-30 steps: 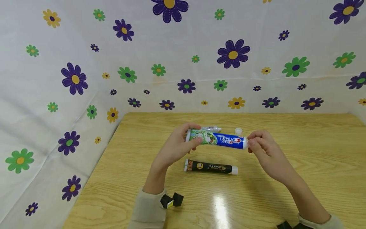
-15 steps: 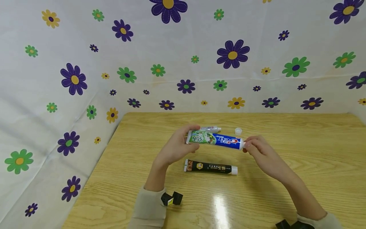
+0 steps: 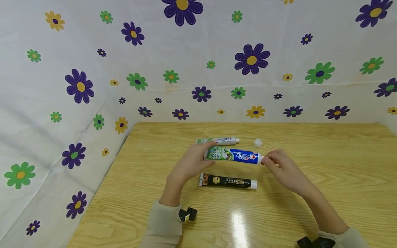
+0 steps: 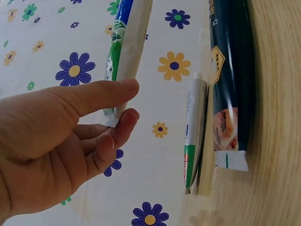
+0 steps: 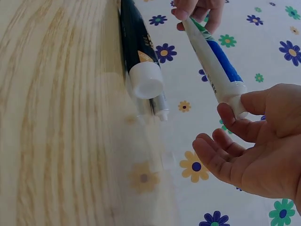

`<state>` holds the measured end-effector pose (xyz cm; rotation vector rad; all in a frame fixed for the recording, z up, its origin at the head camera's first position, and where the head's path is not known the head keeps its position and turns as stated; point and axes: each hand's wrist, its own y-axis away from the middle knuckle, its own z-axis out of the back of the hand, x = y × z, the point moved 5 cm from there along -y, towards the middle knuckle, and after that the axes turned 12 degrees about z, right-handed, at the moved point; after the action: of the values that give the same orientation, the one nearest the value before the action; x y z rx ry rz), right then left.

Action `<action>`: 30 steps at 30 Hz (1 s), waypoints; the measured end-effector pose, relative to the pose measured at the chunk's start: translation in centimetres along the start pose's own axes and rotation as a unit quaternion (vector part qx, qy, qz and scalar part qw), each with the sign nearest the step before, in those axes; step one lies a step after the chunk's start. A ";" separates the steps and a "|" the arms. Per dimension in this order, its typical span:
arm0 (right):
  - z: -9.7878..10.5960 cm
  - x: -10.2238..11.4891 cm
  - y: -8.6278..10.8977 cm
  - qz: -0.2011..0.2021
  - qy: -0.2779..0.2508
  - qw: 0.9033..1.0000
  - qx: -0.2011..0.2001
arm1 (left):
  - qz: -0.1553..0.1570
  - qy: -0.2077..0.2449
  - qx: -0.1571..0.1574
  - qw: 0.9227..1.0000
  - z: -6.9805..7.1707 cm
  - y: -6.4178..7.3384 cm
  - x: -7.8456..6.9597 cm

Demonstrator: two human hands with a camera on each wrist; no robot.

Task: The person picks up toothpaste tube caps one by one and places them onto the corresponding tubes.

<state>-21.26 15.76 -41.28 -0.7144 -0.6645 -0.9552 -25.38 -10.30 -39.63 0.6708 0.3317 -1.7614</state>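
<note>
A blue, green and white Crest toothpaste tube point(image 3: 243, 156) is held level between both hands, with its lettering upside down in the head view. My left hand point(image 3: 191, 160) grips the flat crimped end between thumb and fingers. At the other end, thumb and index finger of my right hand point(image 3: 286, 172) pinch the white capped tip point(image 5: 239, 106); the other fingers curl loosely below. Nearer to me lies a black toothpaste tube point(image 3: 229, 181) with its white cap on. Behind the held tube is a smaller silver and green toothpaste tube point(image 3: 228, 141), its nozzle bare.
To the right of the silver tube, a loose white cap point(image 3: 258, 142) lies on the wood-grain table point(image 3: 335, 165). A white cloth with printed flowers point(image 3: 173, 41) rises behind the table's back edge and along its left side.
Both hands have brought the Crest tube slightly nearer to me, showing more of the silver tube behind. My right hand has shifted left; its fingers have changed position at the tip.
</note>
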 end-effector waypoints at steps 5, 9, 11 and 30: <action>-0.5 -0.6 -0.2 -0.003 0.009 1.000 0.005 | 0.001 -0.022 0.001 1.000 -0.4 -0.2 0.1; -1.0 -1.2 -0.3 -0.004 0.015 1.000 0.017 | 0.008 -0.037 0.022 0.999 -1.3 -0.6 0.5; -1.3 -1.5 -0.3 -0.007 0.018 1.000 0.022 | 0.013 -0.043 0.036 0.998 -1.8 -0.8 0.8; -2.9 -2.6 -1.1 -0.037 -0.044 0.996 0.071 | 0.051 -0.039 0.090 0.994 -3.1 -1.3 2.4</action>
<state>-22.77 14.32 -44.74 -0.6120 -0.8326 -0.9390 -26.17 -10.12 -43.69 0.7314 0.0833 -1.7281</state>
